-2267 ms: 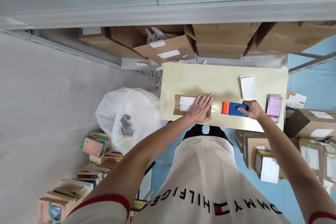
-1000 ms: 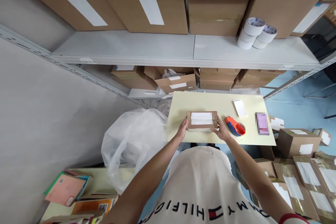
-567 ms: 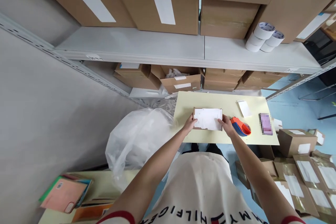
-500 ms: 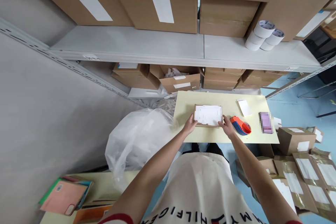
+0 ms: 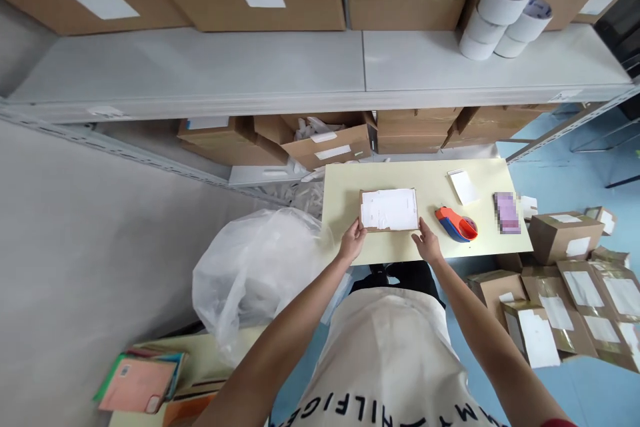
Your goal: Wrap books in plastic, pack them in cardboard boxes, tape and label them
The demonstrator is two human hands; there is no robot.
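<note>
A flat brown parcel (image 5: 389, 209) lies on the pale yellow table (image 5: 345, 193) with a large white label facing up. My left hand (image 5: 353, 240) rests at its near left corner, fingers loosely apart and fingertips just touching the edge. My right hand (image 5: 426, 242) is at the near right corner in the same way. Neither hand grips anything. An orange and blue tape dispenser (image 5: 455, 225) lies on the table just right of my right hand.
A white card (image 5: 463, 185) and a phone (image 5: 505, 212) lie on the table's right part. A clear plastic bag (image 5: 255, 273) bulges at the left. Labelled cartons (image 5: 565, 240) cover the floor at right. Tape rolls (image 5: 500, 20) sit on the shelf above. Books (image 5: 140, 383) lie lower left.
I put down the tape dispenser, took the parcel in both hands, turned it label side up and laid it flat. My hands have drawn back to its near corners.
</note>
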